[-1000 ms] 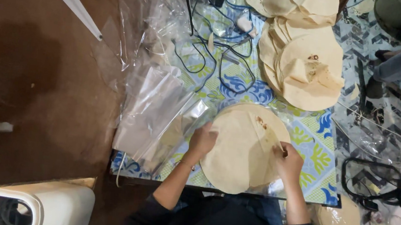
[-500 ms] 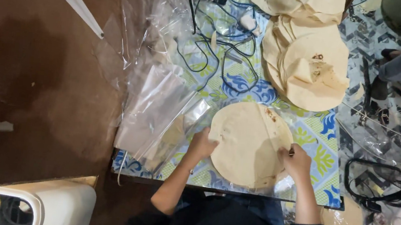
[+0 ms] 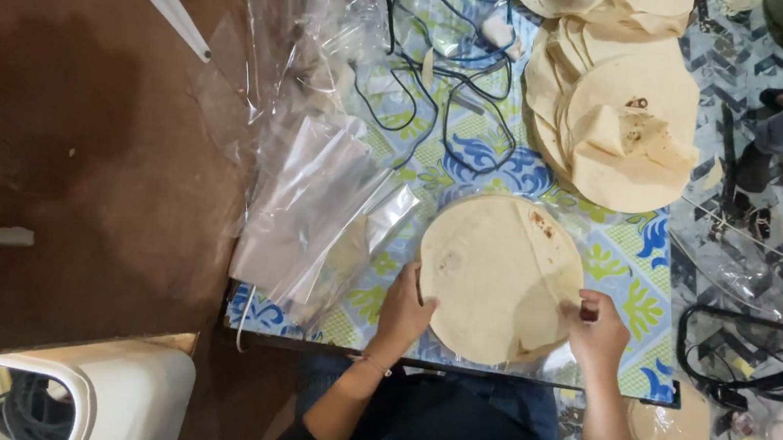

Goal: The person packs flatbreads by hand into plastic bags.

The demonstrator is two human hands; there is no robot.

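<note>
A table (image 3: 641, 268) covered in a blue, green and white patterned cloth stands on a brown floor (image 3: 57, 133), seen from above. At its far end a heap of flatbreads (image 3: 620, 109) lies fanned out, the top one folded over on itself. Nearer the person, a stack of round flatbreads (image 3: 493, 276) rests flat by the table's front edge. The left hand (image 3: 404, 312) lies open, fingers spread, against the stack's left rim; the right hand (image 3: 598, 330) curls at the right rim, fingertips pinching the edge of the top flatbread. Left of the stack lie clear plastic bags (image 3: 314, 206); whether anything is in them cannot be told. Black cables (image 3: 443, 108) loop across the cloth beyond. One more flatbread (image 3: 672, 434) sits low beside the table's right corner, over a patterned floor mat.
</note>
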